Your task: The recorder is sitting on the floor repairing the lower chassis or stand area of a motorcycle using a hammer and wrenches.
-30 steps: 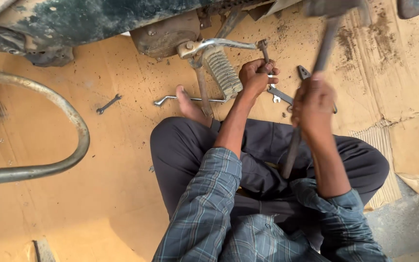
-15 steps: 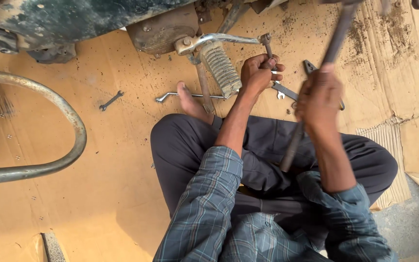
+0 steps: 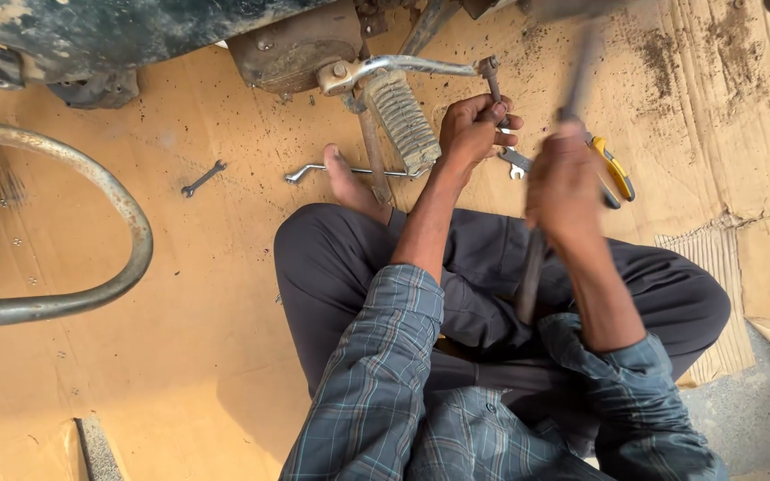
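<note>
We sit cross-legged on the cardboard sheet (image 3: 180, 374) beneath the motorcycle's underside (image 3: 135, 36). The step in hand looks like driving a short metal pin (image 3: 492, 80) by striking. Our left hand (image 3: 476, 129) is closed around that pin, just below the end of the chrome lever (image 3: 421, 64). Our right hand (image 3: 566, 183) is clenched on a long hammer handle (image 3: 536, 267), blurred mid-swing, its head lost at the top edge.

To do this well, we judge the pin should be kept square to the part, fingers low and clear of its top, and blows short rather than wild.

Counting, largest first:
- One curved steel bar (image 3: 91, 223), far left of the left hand.
- One ribbed footrest (image 3: 403, 120), just left of the left hand.
- One long spanner (image 3: 314, 169) by our bare foot (image 3: 349, 183).
- One yellow-handled pliers (image 3: 615, 169), just right of the right hand.
- One small spanner (image 3: 516, 160) between the hands, and another (image 3: 202, 178) well left.
</note>
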